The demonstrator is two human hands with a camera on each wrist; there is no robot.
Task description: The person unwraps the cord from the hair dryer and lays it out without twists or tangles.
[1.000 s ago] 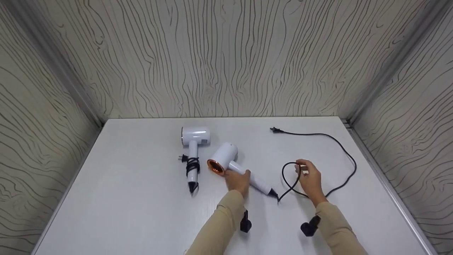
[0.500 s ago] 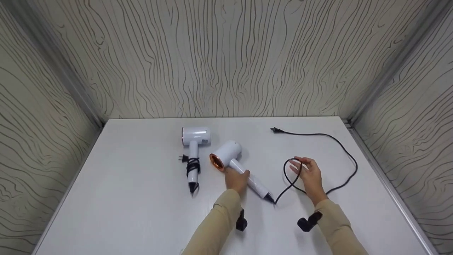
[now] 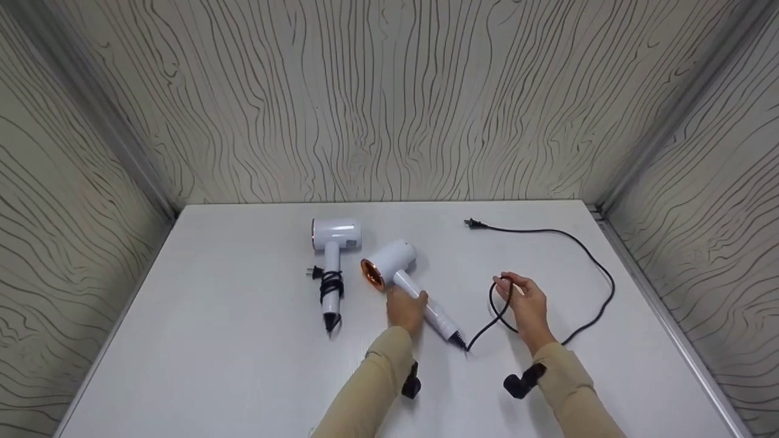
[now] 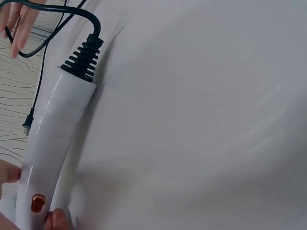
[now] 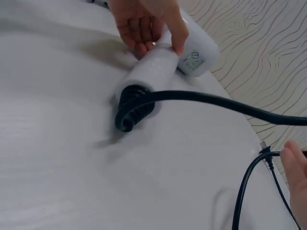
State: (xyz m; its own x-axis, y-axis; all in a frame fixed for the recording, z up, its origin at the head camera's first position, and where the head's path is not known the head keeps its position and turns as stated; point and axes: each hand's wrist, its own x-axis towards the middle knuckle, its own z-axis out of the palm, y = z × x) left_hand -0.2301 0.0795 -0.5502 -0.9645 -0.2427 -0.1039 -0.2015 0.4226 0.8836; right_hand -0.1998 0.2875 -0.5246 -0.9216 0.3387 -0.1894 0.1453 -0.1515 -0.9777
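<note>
My left hand (image 3: pixel 406 311) grips the handle of a white hair dryer (image 3: pixel 392 258) with a copper-coloured nozzle ring. Its thumb and fingers lie on either side of the handle (image 4: pixel 53 124) near a copper button (image 4: pixel 38 203) in the left wrist view. From the ribbed black cord end (image 5: pixel 136 108) a black power cord (image 3: pixel 484 330) runs right and crosses itself in a loop. My right hand (image 3: pixel 528 307) holds the top of that loop between thumb and fingers, off the table. In the right wrist view only some fingers (image 5: pixel 295 167) show at the right edge.
A second white hair dryer (image 3: pixel 338 234) lies to the left, its black cord (image 3: pixel 331 283) wound around the handle and its plug (image 3: pixel 314 272) sticking out. The held cord's plug (image 3: pixel 475 224) lies near the back edge of the white table (image 3: pixel 243 365). Wood-patterned panels (image 3: pixel 377 103) stand around the table.
The hair dryer's handle has swung so its cord end points nearer to me and left. My right hand has shifted slightly left with the cord loop, which looks smaller.
</note>
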